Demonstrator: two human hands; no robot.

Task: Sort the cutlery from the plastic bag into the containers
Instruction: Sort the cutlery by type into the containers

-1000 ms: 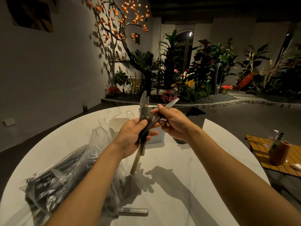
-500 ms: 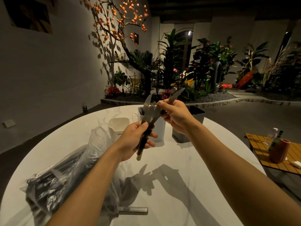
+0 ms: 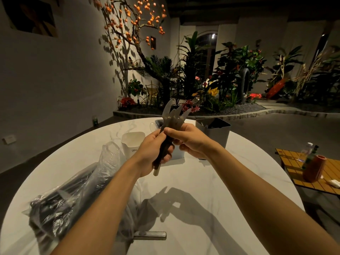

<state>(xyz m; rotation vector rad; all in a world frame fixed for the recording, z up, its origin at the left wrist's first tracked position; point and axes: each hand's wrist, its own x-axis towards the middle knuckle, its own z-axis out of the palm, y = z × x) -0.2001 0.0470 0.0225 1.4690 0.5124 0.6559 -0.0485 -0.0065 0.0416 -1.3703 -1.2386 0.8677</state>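
Observation:
My left hand (image 3: 153,153) grips a bundle of dark-handled cutlery (image 3: 172,118), blades and tines fanned upward above the table. My right hand (image 3: 191,139) meets it from the right, thumb and fingers pinching the bundle just above my left fist. The clear plastic bag (image 3: 73,197) with more dark cutlery lies at the table's left. Three containers stand at the far side: a white one (image 3: 131,144) on the left, a pale one (image 3: 177,155) mostly hidden behind my hands, and a grey one (image 3: 216,133) on the right with dark pieces inside.
The round white marble table (image 3: 211,190) carries a loose metal handle (image 3: 150,235) near the front edge by the bag. A low wooden table (image 3: 301,172) with a terracotta vase and bottles stands to the right. Plants line the back of the room.
My right hand dropped from holding one piece out to the side and closed in on the bundle beside my left hand. The fanned pieces are drawn closer together.

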